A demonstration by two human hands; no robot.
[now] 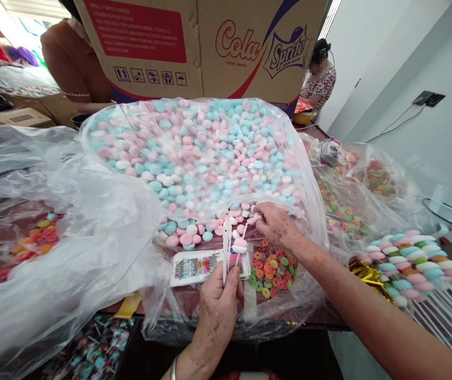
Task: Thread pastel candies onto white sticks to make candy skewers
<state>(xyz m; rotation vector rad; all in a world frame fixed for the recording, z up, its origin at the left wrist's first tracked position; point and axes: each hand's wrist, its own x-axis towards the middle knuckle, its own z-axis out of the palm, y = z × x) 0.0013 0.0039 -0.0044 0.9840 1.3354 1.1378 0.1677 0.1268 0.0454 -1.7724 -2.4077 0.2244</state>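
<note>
White plastic sticks (226, 248) stand up from my left hand (218, 298), its thumb and fingers closed on them. One of these sticks leans right and carries a pink-and-white marshmallow (239, 245) partway along. My right hand (275, 224) is at the front edge of a heap of pink, white and blue marshmallows (194, 229), fingers curled together against a pink one. Between my hands and just below lies a pile of coloured gummy rings (271, 272). Printed white cards or packets (196, 266) lie behind my left hand.
A large clear bag (210, 153) of marshmallows fills the middle, before a cardboard box (210, 47). Bagged gummies (345, 206) and finished marshmallow skewers (416, 264) lie right. Crumpled plastic (103, 221) covers the left, above a bin of wrapped sweets (95, 348). Two people sit beyond.
</note>
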